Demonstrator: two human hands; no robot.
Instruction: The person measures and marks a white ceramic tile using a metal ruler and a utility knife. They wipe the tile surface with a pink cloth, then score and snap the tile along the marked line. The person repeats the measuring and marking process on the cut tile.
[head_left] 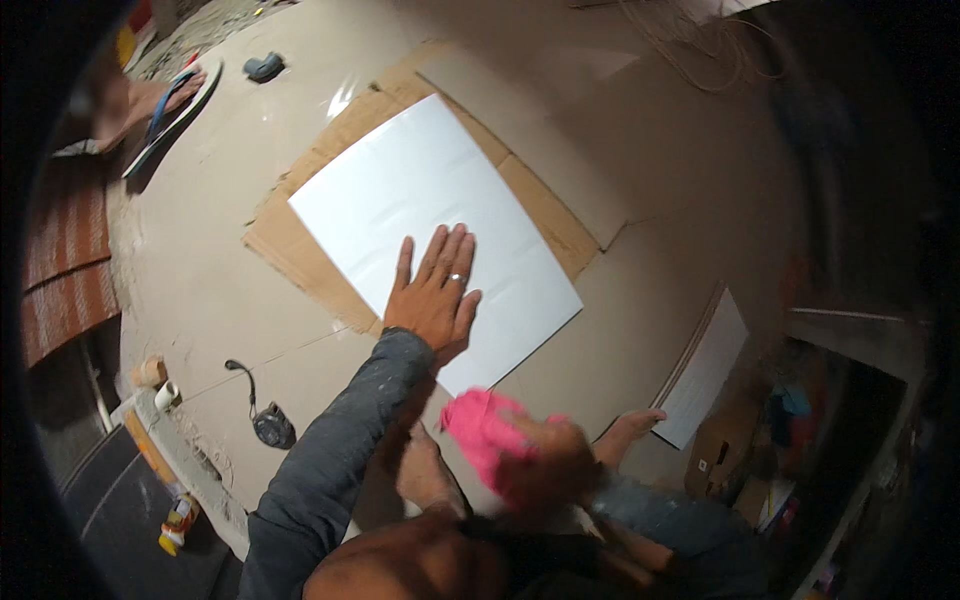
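Observation:
My left hand (435,290) lies flat with its fingers stretched on a white rectangular sheet (400,170), which rests on brown cardboard (305,280) on the beige tiled floor. A ring shows on one of its fingers. In my right hand (535,470), blurred near the bottom centre, is a bunched pink cloth (480,425), just below the sheet's lower corner.
A tape measure (272,425) lies left of me. Another person's sandalled foot (165,110) is at upper left, near a grey fitting (264,68). White boards (705,365) lie at the right, strips (185,465) at lower left, cord (700,50) at top right.

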